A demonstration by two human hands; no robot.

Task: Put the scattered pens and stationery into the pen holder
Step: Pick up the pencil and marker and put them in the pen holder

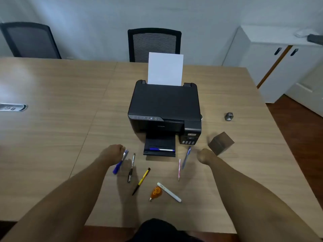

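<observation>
My left hand (111, 152) is closed on a blue-capped pen (120, 162), lifted just above the table. My right hand (205, 157) is a loose fist holding nothing, just left of the brown cube pen holder (221, 143). On the table lie a black pen (131, 167), a yellow-and-black pen (141, 181), a pink pencil (179, 169), a blue pen (186, 157), a white marker (169, 192) and an orange correction tape (156, 193). Another blue-and-white pen (161, 149) rests on the printer's output tray.
A black printer (164, 105) with a white sheet (165, 69) stands mid-table, behind the pens. A small metal object (228, 116) sits at the right. The table's right edge (279, 130) runs close to the pen holder. Two chairs stand behind the table; a white cabinet (272, 55) is at the far right.
</observation>
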